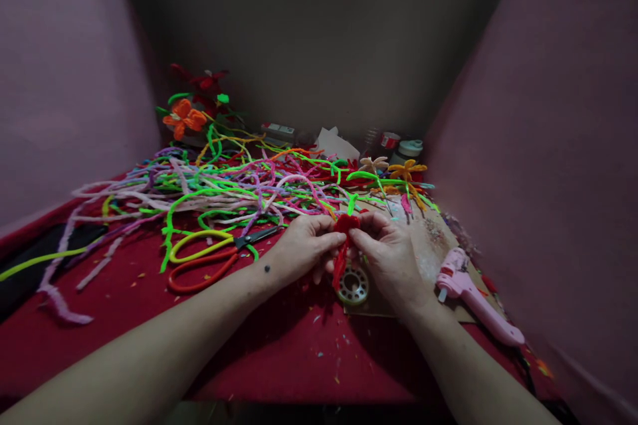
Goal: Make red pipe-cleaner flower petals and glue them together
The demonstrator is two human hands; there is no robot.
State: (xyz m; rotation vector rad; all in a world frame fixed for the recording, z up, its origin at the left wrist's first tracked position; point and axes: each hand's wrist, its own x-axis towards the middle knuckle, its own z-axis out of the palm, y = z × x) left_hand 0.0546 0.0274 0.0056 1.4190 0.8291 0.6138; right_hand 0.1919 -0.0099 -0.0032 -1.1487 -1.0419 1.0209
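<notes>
My left hand (315, 242) and my right hand (386, 255) meet near the middle of the table, thumbs and fingers pinched on a red fuzzy pipe-cleaner piece (341, 255). Its lower part hangs down between them. A bright green pipe-cleaner end (352, 204) sticks up just above the fingers; whether it joins the red piece I cannot tell. Below the hands lies a roll of tape (353, 287), partly covered by the red piece. Scissors (207, 265) with yellow and red handles rest left of my left hand, blades pointing toward it.
A tangled heap of colourful pipe cleaners (234, 186) spreads across the back left. On the right, a pink glue gun (476, 299) lies on a cardboard sheet (451, 259). Pipe-cleaner flowers (409, 170) and a bottle (409, 149) are behind; an orange flower (184, 118) stands back left.
</notes>
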